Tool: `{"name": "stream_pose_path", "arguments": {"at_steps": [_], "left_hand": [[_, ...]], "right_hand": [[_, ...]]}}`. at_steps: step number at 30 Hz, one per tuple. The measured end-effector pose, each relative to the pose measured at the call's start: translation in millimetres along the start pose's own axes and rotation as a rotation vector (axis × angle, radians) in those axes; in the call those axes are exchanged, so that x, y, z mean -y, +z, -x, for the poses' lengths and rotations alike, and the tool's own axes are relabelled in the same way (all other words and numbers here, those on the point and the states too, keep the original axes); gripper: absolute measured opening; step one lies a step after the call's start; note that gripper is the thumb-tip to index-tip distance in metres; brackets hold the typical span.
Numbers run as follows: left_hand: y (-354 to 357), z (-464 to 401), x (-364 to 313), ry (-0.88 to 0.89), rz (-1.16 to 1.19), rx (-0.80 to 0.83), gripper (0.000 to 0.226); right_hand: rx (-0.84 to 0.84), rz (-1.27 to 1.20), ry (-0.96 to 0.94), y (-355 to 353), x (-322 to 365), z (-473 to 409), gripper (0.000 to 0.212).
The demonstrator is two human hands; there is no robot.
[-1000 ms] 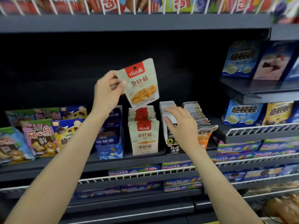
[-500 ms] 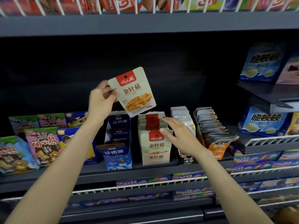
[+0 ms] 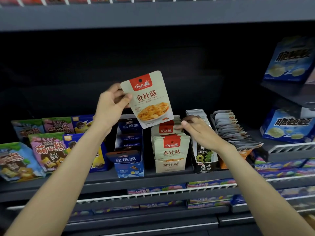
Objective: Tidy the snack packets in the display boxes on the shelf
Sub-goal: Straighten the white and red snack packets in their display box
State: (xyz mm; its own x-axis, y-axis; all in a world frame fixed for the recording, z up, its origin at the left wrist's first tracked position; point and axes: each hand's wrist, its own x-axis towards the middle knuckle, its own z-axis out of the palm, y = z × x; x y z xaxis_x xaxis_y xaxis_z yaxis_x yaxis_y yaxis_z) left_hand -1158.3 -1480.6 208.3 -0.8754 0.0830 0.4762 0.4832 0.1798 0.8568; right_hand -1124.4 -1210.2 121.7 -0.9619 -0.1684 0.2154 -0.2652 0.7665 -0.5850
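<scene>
My left hand (image 3: 110, 106) pinches a beige mushroom snack packet (image 3: 150, 101) with a red top label by its left edge, holding it up above the shelf. Directly below stands the beige display box (image 3: 170, 166) filled with several matching packets. My right hand (image 3: 199, 132) reaches over that box from the right, its fingertips touching the tops of the rear packets (image 3: 167, 128). To the right of it stands a black seaweed box (image 3: 204, 164) with a row of grey packets.
A blue display box (image 3: 129, 166) stands left of the beige one, an orange box of grey packets (image 3: 233, 130) to the far right. Loose colourful bags (image 3: 47, 150) lie at the left. Blue cartons (image 3: 288, 126) sit on the right-hand shelves. A shelf board (image 3: 153, 12) runs overhead.
My right hand has slid left from the seaweed packets onto the rear packets of the beige box. My left hand has lowered the held packet closer to that box.
</scene>
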Motion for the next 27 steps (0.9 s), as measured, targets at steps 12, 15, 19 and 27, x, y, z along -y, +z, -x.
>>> {"name": "stream_pose_path", "arguments": {"at_steps": [12,15,19,27], "left_hand": [[26.7,0.5,21.1,-0.028,-0.076,0.146,0.025],[39.5,4.8,31.9,-0.043,-0.132,0.19,0.019],[57.3,7.0,31.9,-0.003,-0.201,0.216,0.016],[61.9,8.9,47.7,0.069,-0.473,0.322,0.041]], "right_hand": [[0.027,0.002,0.036,-9.1,-11.7,-20.0,0.067],[0.03,-0.007,0.03,-10.1,-8.4,-18.3,0.057],[0.013,0.008,0.006,-10.4,-12.2,-20.3,0.05],[-0.054,0.139,-0.094,-12.8,-15.8,-20.3,0.038]]}}
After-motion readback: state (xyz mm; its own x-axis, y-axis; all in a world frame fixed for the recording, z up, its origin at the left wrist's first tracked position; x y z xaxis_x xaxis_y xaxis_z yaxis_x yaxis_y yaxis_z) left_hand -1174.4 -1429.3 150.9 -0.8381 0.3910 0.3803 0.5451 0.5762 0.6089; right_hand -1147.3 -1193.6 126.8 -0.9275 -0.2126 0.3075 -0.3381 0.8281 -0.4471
